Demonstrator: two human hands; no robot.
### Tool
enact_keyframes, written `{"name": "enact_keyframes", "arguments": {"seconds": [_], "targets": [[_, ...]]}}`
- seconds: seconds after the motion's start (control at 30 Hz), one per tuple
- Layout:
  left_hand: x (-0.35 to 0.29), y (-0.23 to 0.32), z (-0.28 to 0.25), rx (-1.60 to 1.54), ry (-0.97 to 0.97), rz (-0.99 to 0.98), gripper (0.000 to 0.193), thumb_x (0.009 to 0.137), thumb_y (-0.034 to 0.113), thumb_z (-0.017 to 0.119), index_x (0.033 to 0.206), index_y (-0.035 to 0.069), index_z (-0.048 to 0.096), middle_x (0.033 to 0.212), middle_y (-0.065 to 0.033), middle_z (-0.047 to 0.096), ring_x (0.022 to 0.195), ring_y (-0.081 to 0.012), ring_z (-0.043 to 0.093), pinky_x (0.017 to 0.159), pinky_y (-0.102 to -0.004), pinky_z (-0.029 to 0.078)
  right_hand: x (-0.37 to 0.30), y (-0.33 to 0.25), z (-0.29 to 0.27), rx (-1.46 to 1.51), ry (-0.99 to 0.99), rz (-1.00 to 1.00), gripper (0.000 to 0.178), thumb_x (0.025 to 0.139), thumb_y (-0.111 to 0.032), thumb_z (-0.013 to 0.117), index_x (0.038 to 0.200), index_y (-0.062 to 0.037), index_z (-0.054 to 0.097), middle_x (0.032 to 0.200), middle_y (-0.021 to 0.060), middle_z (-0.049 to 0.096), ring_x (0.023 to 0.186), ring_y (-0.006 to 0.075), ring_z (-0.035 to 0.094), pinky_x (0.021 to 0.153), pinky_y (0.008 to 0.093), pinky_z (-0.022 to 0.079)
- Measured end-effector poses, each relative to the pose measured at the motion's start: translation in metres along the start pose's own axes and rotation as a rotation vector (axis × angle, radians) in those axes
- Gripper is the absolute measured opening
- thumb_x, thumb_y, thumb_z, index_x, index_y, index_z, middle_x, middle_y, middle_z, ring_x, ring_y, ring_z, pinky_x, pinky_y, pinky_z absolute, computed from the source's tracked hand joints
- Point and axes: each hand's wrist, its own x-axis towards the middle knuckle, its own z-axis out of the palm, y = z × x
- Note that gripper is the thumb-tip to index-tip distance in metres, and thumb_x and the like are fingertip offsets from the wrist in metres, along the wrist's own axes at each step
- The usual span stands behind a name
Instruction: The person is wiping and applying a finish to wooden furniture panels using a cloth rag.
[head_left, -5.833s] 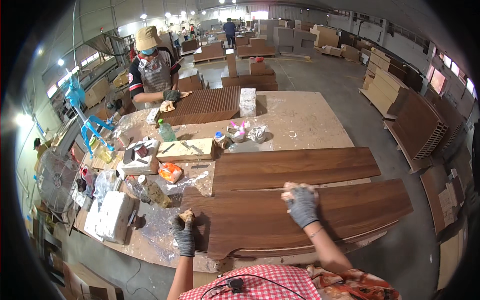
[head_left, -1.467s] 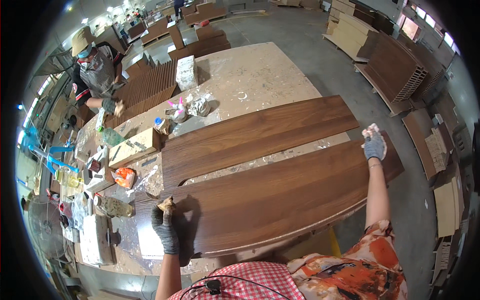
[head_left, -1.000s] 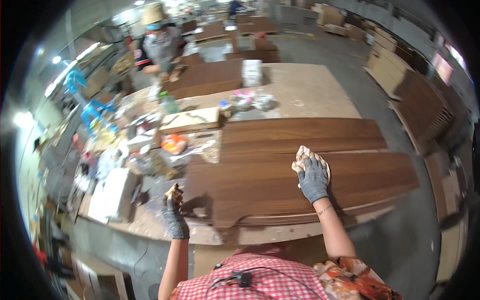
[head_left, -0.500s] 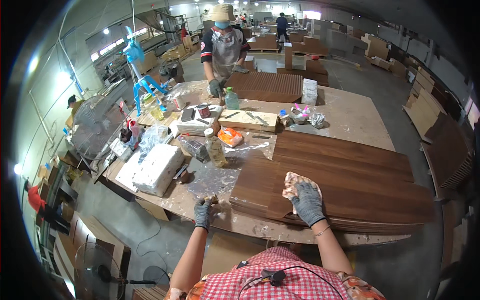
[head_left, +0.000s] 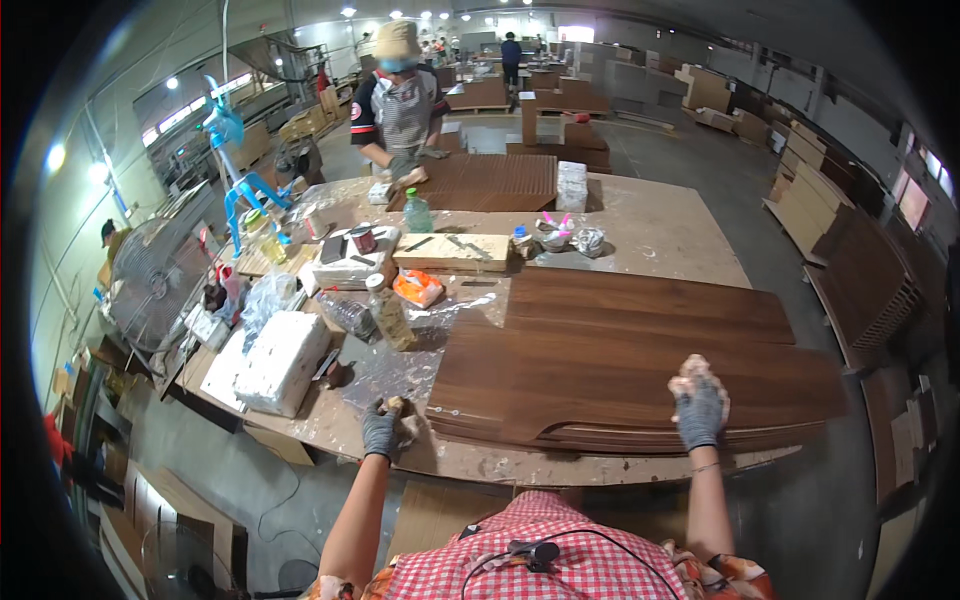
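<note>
My right hand [head_left: 699, 412], in a grey glove, presses a crumpled, pale patterned rag [head_left: 690, 372] onto dark brown wood-grain panels [head_left: 600, 365]. The panels lie stacked near the table's front edge, and the top one has a curved cut-out on its near side. At the stack's left, my gloved left hand [head_left: 380, 430] is closed at the table edge on a small tan thing, too small to make out. Beyond that hand stand a bottle with a white cap [head_left: 390, 312] and a clear bottle lying tilted [head_left: 347, 313].
A white wrapped block [head_left: 285, 365] sits on the table's left. Farther back are an orange bag [head_left: 418, 288], a pale wood block [head_left: 452, 252] and a green bottle [head_left: 417, 212]. Across the table a co-worker [head_left: 402, 110] handles a ribbed brown panel [head_left: 487, 182]. A fan [head_left: 157, 285] stands left.
My right hand has slid the rag rightward along the top panel. My left hand stays by the stack's left end. The view has shifted, and the co-worker's hands have come together at the ribbed panel.
</note>
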Motion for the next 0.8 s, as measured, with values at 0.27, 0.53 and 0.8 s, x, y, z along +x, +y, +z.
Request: {"name": "enact_keyframes", "arguments": {"seconds": [0.27,0.53,0.8], "targets": [[-0.057,0.061,0.013,0.431,0.296,0.288,0.031,0.085,0.022,0.071,0.106,0.001,0.066,0.112,-0.0179,0.060,0.099,-0.0285,0.059,0.088,-0.0362,0.048,-0.070,-0.225,-0.014,0.260,-0.318,-0.615,0.041,0.084,-0.032,0.061,0.116,-0.0055,0.060,0.126,0.0159,0.056,0.123,0.0325,0.049,0.108,0.0442,0.034],[-0.150,0.099,0.079,0.057,0.029,0.773,0.013,0.095,0.008,0.056,0.104,0.002,0.060,0.107,-0.0079,0.056,0.100,-0.0187,0.056,0.091,-0.0338,0.046,-0.058,-0.218,-0.027,0.373,-0.477,-0.693,0.048,0.084,-0.032,0.063,0.126,-0.0081,0.058,0.134,0.0129,0.053,0.129,0.0285,0.044,0.112,0.0430,0.029],[-0.190,0.069,0.098,-0.254,-0.107,0.309,0.038,0.098,0.036,0.054,0.100,-0.001,0.066,0.070,0.0001,0.059,0.059,-0.0072,0.049,0.053,-0.0232,0.035,-0.095,-0.234,-0.006,0.726,-0.781,-0.805,0.022,0.083,-0.021,0.067,0.104,-0.0123,0.070,0.103,0.0076,0.069,0.106,0.0250,0.061,0.098,0.0398,0.043]]}}
